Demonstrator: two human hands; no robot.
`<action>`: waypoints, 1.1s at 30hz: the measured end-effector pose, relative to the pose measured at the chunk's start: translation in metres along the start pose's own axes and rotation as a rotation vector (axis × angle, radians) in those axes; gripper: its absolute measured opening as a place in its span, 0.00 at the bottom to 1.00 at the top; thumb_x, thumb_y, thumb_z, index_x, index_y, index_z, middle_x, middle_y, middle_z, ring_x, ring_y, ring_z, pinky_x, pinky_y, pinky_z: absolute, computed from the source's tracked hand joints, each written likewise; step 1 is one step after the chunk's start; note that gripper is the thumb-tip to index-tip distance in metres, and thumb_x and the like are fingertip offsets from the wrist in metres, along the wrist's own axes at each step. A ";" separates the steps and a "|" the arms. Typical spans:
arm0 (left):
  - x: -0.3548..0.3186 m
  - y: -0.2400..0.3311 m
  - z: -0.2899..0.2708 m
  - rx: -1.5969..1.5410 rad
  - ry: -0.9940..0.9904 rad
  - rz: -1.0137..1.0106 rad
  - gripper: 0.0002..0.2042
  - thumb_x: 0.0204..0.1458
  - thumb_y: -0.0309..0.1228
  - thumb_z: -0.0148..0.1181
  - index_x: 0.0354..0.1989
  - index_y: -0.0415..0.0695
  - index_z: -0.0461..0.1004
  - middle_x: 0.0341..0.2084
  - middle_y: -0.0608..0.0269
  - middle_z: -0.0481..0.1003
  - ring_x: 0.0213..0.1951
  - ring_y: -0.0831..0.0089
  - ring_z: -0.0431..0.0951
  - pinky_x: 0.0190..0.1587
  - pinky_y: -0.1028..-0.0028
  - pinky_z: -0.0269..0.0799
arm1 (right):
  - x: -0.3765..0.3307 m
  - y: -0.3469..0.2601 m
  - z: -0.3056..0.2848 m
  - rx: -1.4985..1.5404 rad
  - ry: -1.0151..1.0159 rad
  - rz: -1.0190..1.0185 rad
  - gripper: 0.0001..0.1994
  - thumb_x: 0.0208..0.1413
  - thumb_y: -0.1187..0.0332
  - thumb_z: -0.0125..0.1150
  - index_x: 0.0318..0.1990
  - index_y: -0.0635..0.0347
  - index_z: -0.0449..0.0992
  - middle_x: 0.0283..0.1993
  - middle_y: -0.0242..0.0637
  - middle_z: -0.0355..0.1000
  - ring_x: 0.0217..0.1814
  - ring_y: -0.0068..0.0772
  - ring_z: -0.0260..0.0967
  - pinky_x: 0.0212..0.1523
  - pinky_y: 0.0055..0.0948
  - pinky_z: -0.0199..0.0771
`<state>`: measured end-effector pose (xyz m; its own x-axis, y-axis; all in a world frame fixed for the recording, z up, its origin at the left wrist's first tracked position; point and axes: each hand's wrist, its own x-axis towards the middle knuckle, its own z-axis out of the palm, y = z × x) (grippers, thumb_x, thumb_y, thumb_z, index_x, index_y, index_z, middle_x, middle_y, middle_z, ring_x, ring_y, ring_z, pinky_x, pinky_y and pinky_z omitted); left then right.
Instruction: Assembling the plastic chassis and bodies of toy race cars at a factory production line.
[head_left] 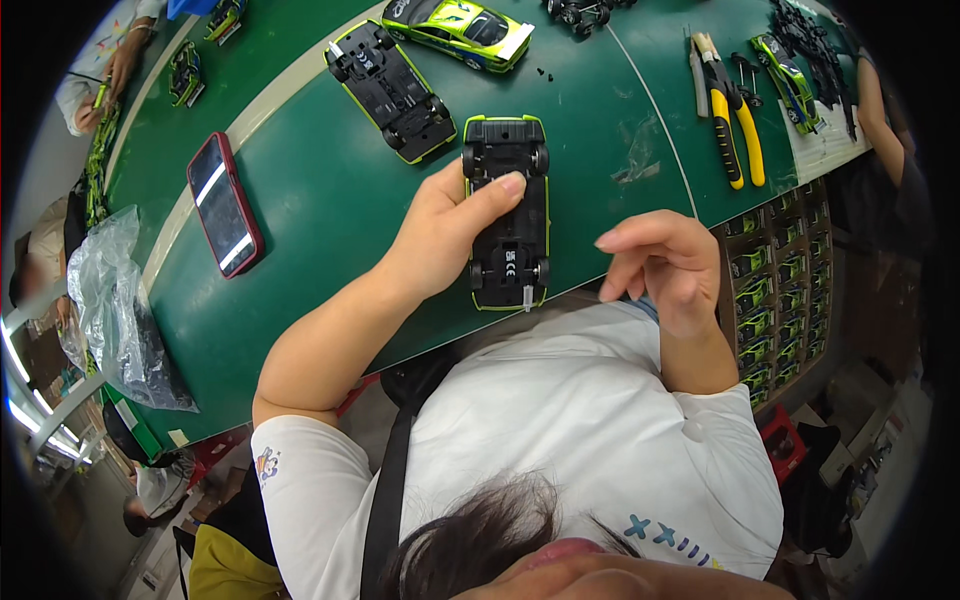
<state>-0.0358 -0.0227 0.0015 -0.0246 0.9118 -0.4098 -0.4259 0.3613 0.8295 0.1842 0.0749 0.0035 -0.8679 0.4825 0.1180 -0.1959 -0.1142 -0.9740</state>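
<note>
My left hand [449, 225] grips a toy car [510, 225] turned upside down, its black underside facing up and its yellow-green body edge showing around it. The thumb presses on the chassis. A small pale piece sticks out at the car's near end. To the right of the car, my right hand [668, 265] hovers with fingers apart and curled, and I see nothing in it. Just beyond the held car lies another upturned toy car [392, 92]. Next to that one, a yellow-green toy car [462, 32] stands on its wheels.
Yellow-black pliers [738, 125] lie at the right, near another green car [787, 82] and black parts [810, 45]. A red-cased phone [224, 205] and clear plastic bag [118, 310] are at the left of the green table [320, 270]. A tray of cars [775, 290] stands below right. Other people sit nearby.
</note>
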 end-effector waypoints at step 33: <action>0.001 -0.001 0.002 0.030 0.059 0.037 0.17 0.59 0.41 0.52 0.45 0.37 0.68 0.32 0.48 0.78 0.27 0.64 0.81 0.29 0.69 0.81 | -0.016 0.019 0.020 -0.075 -0.018 0.002 0.12 0.45 0.75 0.67 0.40 0.63 0.77 0.30 0.36 0.77 0.30 0.24 0.74 0.30 0.21 0.70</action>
<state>-0.0341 -0.0216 0.0007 -0.0935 0.9119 -0.3997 -0.3965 0.3342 0.8551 0.1853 0.0482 -0.0127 -0.8765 0.4664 0.1188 -0.1598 -0.0493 -0.9859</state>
